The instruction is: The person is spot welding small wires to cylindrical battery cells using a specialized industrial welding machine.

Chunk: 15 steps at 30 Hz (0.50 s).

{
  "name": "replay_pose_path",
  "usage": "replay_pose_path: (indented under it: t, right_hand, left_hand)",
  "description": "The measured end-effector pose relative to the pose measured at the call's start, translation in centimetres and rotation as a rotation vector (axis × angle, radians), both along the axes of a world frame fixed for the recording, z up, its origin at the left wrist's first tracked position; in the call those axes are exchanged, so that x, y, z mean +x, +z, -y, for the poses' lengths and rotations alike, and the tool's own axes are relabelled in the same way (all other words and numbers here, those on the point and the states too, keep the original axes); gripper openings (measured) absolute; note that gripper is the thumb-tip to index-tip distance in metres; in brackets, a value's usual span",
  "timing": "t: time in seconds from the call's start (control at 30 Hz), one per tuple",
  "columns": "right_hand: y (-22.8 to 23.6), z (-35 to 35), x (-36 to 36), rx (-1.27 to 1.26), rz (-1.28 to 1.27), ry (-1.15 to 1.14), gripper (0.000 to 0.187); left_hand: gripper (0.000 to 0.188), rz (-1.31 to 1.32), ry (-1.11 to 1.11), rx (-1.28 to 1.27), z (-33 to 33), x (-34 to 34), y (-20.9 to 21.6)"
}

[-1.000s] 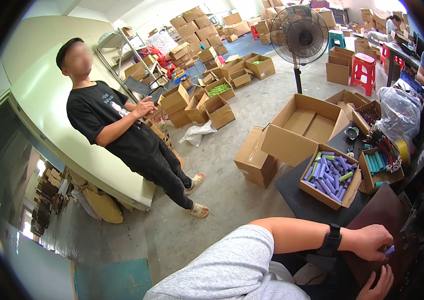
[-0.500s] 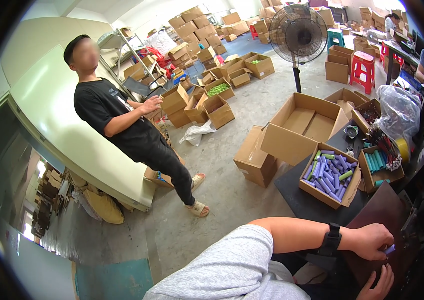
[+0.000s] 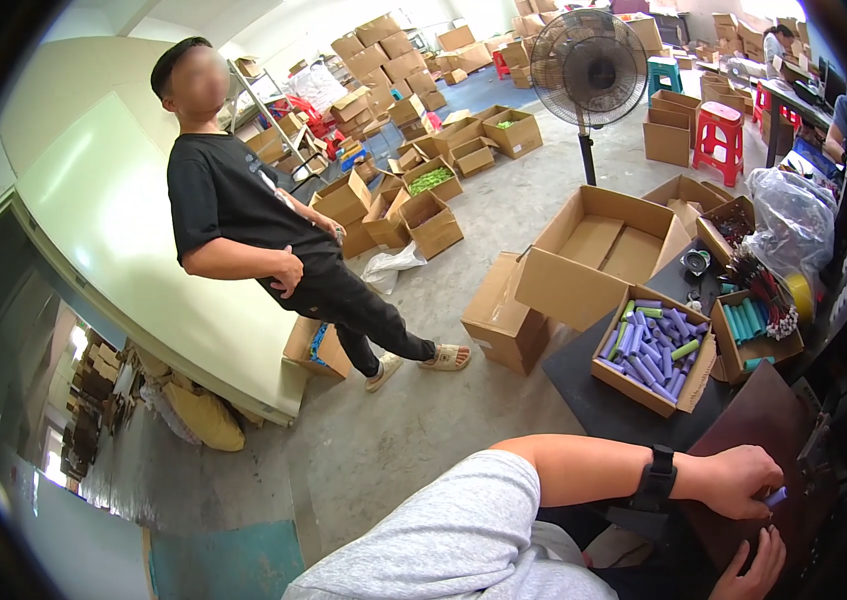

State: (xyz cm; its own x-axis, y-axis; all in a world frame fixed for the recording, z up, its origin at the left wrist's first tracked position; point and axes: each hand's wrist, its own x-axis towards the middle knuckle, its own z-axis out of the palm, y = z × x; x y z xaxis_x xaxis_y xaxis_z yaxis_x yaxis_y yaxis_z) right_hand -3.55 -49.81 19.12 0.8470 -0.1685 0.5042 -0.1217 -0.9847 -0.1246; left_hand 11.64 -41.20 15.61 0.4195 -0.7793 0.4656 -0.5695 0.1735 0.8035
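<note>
My left hand, with a black band on its wrist, is closed round a small purple cylindrical battery cell. One end of the cell sticks out past the fingers, over a dark reddish-brown board. Just below it, my right hand has its fingers stretched out and apart, the tips close to the cell; whether they touch it I cannot tell. Beyond the board stands a cardboard box of purple cells with several green ones. Beside it, a smaller box holds teal cylinders.
Bundled wires with red and white ends, a roll of yellow tape and a clear plastic bag lie at the right. A large open carton and a standing fan are beyond. A person in black stands at the left.
The person in black has stepped to the right and lowered their hands. My own hands stay nearly in place, the left still on the cell.
</note>
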Motion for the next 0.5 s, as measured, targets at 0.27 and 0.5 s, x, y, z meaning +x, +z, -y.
replay_pose_path:
  t: [0.27, 0.5]
  right_hand:
    - [-0.01, 0.07, 0.14, -0.014, -0.013, -0.008, 0.024]
    - [-0.19, 0.19, -0.08, -0.012, -0.004, -0.011, 0.024]
  left_hand:
    - [0.023, -0.042, -0.008, 0.058, 0.12, 0.28, 0.05]
    - [0.022, -0.014, 0.004, 0.037, 0.06, 0.04, 0.1]
